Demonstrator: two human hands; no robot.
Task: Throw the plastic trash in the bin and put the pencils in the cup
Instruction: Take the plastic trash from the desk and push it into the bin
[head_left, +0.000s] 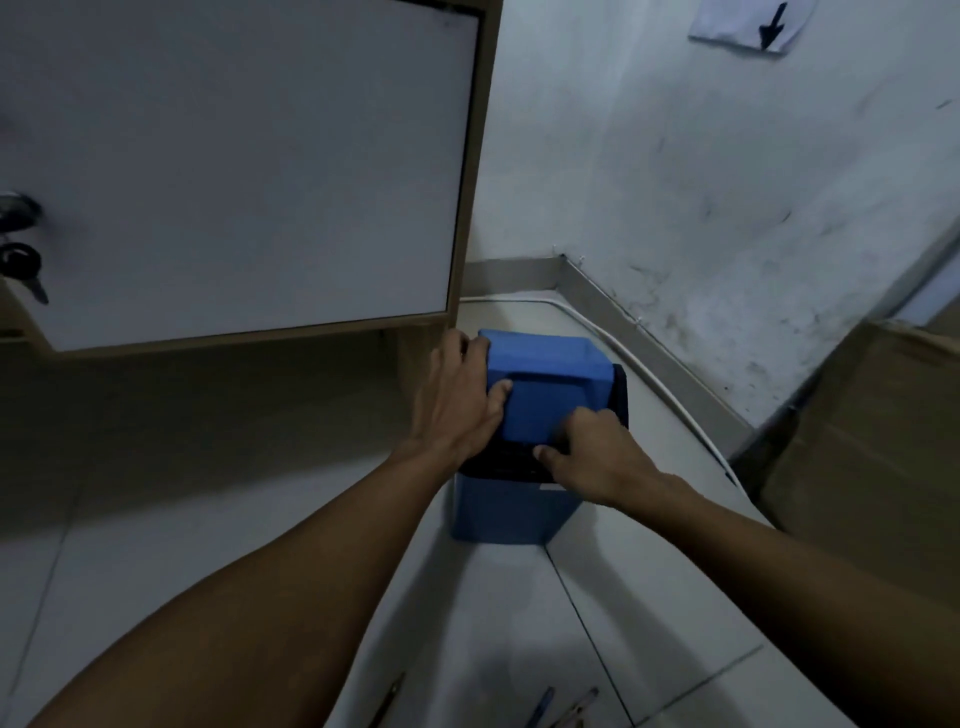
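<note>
Head view. Blue bin (511, 512) on floor (649, 597) beside cabinet (234, 166), near wall corner. Left hand (457, 400) grasping left edge of blue lid (550, 374). Right hand (592, 457) curled at lid's front edge over dark opening; contents not visible. Pencils (540, 706) on floor, bottom edge, well apart from bin.

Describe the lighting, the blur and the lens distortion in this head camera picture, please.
Head view: the light is dim and bluish, with deep shadow under the white wood-edged cabinet door; the wide lens bends the straight cabinet edges and wall lines; the blue plastic bin with a swing lid and both hands, left and right, look soft; the pencils on the floor are blurred.
</note>
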